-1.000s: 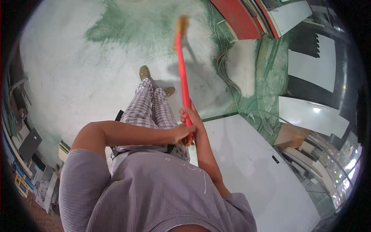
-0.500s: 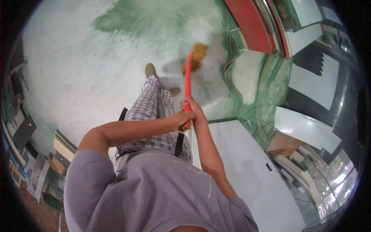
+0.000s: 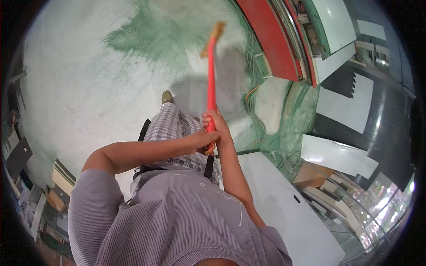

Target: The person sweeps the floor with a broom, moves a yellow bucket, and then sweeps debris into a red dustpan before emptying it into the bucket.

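A broom [image 3: 211,75] with a long red handle reaches forward from my body, its yellow-brown bristles smeared by motion. My right hand [image 3: 216,124] is wrapped round the lower handle. Just behind it, nearer my waist, my left hand [image 3: 205,139] is closed on the handle's end. The broom head is out ahead of my feet, over the pale, dusty floor [image 3: 88,80], with a shadow to its lower right. An olive shoe [image 3: 167,97] shows beyond my checked trousers.
Green patches [image 3: 146,40] show through the floor's white dust. Cables [image 3: 254,99] run along the right, beside a red panel [image 3: 268,37]. A white board [image 3: 279,204] stands close at my right, with a glossy white sheet [image 3: 339,155] beyond. Stacked boards [image 3: 62,177] lie at the left.
The broom head has swung forward, away from my feet, and slightly left. Both hands keep their hold on the handle. The surroundings have shifted in view, and my second shoe is now mostly hidden.
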### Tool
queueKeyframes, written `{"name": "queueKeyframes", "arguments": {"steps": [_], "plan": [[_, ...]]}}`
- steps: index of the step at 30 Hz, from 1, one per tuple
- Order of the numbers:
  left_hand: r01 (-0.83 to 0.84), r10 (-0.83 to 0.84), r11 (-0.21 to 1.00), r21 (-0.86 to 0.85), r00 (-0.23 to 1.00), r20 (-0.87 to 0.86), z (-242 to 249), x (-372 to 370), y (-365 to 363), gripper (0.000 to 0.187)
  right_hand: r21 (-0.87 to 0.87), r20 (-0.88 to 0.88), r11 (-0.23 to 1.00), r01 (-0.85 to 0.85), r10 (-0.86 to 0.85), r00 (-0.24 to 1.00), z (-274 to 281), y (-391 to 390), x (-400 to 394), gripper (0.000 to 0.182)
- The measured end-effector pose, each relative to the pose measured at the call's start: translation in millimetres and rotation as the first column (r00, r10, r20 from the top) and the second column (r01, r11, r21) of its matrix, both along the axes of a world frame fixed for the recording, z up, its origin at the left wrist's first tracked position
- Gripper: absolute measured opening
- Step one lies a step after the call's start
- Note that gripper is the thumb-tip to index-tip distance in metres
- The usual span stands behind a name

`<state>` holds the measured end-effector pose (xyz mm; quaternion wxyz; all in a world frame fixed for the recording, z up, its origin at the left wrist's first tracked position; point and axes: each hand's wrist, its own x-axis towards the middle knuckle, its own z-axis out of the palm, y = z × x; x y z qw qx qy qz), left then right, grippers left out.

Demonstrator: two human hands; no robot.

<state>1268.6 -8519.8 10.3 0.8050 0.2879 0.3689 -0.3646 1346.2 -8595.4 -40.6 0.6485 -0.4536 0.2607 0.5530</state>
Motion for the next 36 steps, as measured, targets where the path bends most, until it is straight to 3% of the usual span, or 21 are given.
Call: {"name": "queueKeyframes", "arguments": {"steps": [1, 3, 7, 9, 10, 12, 14, 19, 21, 23, 24, 27, 30, 32, 36], "plan": [[-0.010, 0.010, 1.000, -0.004, 1.000, 0.007, 3.2, 5.0, -6.8, 0.029, -0.044, -0.020, 0.998, 0.041, -0.042, 0.999, -9.3, -18.0, 0.3, 0.031], [0.124, -0.128, 0.983, -0.132, 0.991, -0.027, 0.2, 12.4, -24.5, 0.027, -0.049, 0.000, 0.990, 0.135, -0.135, 0.991, -10.2, -49.9, 1.8, 0.028], [0.122, -0.121, 0.957, -0.264, 0.992, 0.021, -26.8, 36.0, -61.5, 0.021, -0.180, -0.084, 0.953, 0.244, -0.262, 0.961, -37.5, -103.5, 21.4, 0.019], [0.099, -0.105, 0.952, -0.288, 0.994, -0.005, -45.8, 53.0, -81.0, 0.020, -0.171, -0.315, 0.929, 0.329, -0.368, 0.875, -53.9, -124.6, 38.1, 0.014], [0.025, -0.040, 0.975, -0.221, 0.997, -0.065, -53.9, 60.9, -95.0, 0.019, -0.182, -0.318, 0.930, 0.321, -0.364, 0.875, -57.0, -130.1, 46.0, 0.014], [-0.009, -0.015, 0.973, -0.232, 0.995, -0.101, -63.2, 75.7, -93.9, 0.019, -0.178, -0.143, 0.979, 0.096, -0.122, 0.982, -69.1, -129.3, 57.1, 0.015], [-0.040, 0.008, 0.973, -0.229, 0.990, -0.142, -60.3, 82.7, -91.1, 0.020, 0.010, -0.239, 0.991, 0.132, -0.126, 0.963, -90.1, -114.1, 67.2, 0.015], [-0.269, 0.259, 0.963, -0.008, 0.932, -0.254, -54.2, 122.1, -74.8, 0.019, 0.050, -0.256, 0.998, -0.044, 0.055, 0.965, -75.2, -57.5, 119.8, 0.018], [-0.285, 0.286, 0.958, 0.035, 0.942, -0.176, -46.7, 148.1, -79.1, 0.021, 0.100, -0.262, 0.991, -0.094, 0.117, 0.958, -71.3, -54.3, 150.3, 0.022], [-0.352, 0.361, 0.932, 0.085, 0.922, -0.141, -38.7, 189.0, -99.0, 0.023, 0.151, -0.191, 0.946, -0.285, 0.311, 0.931, -57.9, -60.8, 196.2, 0.023], [-0.410, 0.410, 0.912, 0.009, 0.911, -0.047, -46.0, 195.8, -113.4, 0.023, 0.151, -0.178, 0.941, -0.302, 0.327, 0.928, -51.6, -65.5, 210.2, 0.023], [-0.342, 0.337, 0.938, -0.060, 0.938, -0.076, -30.0, 220.6, -134.5, 0.030, 0.085, -0.103, 0.910, -0.406, 0.414, 0.905, -33.6, -91.9, 237.2, 0.032], [-0.298, 0.304, 0.948, -0.110, 0.952, 0.038, -21.0, 234.1, -144.4, 0.030, 0.028, -0.021, 0.909, -0.416, 0.416, 0.909, -25.5, -115.5, 254.0, 0.038], [-0.296, 0.300, 0.951, -0.090, 0.954, 0.025, -30.0, 243.9, -149.3, 0.028, -0.103, 0.024, 0.925, -0.367, 0.371, 0.928, -21.9, -116.8, 265.5, 0.037], [-0.286, 0.280, 0.954, -0.095, 0.958, -0.065, -64.7, 277.5, -123.6, 0.026, -0.195, -0.007, 0.915, -0.352, 0.358, 0.934, -74.4, -105.9, 294.5, 0.031]]}}
